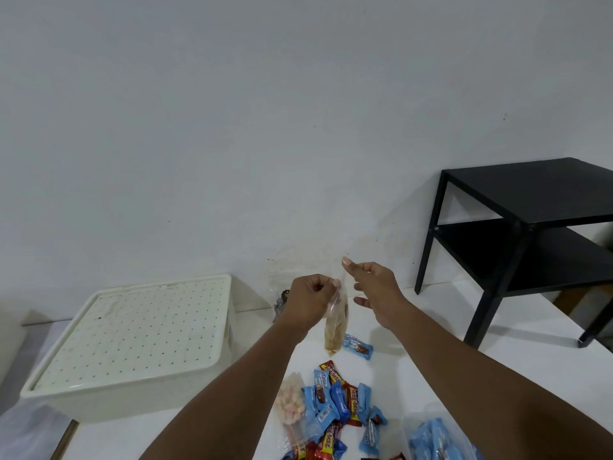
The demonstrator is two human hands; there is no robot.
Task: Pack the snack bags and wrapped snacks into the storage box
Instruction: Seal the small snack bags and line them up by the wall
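My left hand (306, 298) pinches the top of a clear bag of tan snacks (335, 330), which hangs above the white surface. Just to the right of the bag, my right hand (371, 287) hovers with relaxed fingers and holds nothing. The cream storage box (132, 346) stands at the left with its dotted lid shut. A pile of blue and red wrapped snacks (338, 406) lies near me. Beside the pile is a clear bag of pastel round snacks (292, 401). One blue wrapped snack (357, 346) lies apart, under the hanging bag.
A black two-shelf side table (530, 234) stands at the right against the white wall. A clear container of blue snacks (434, 439) sits at the bottom right. A small dark packet (281, 302) lies behind my left hand, near the wall.
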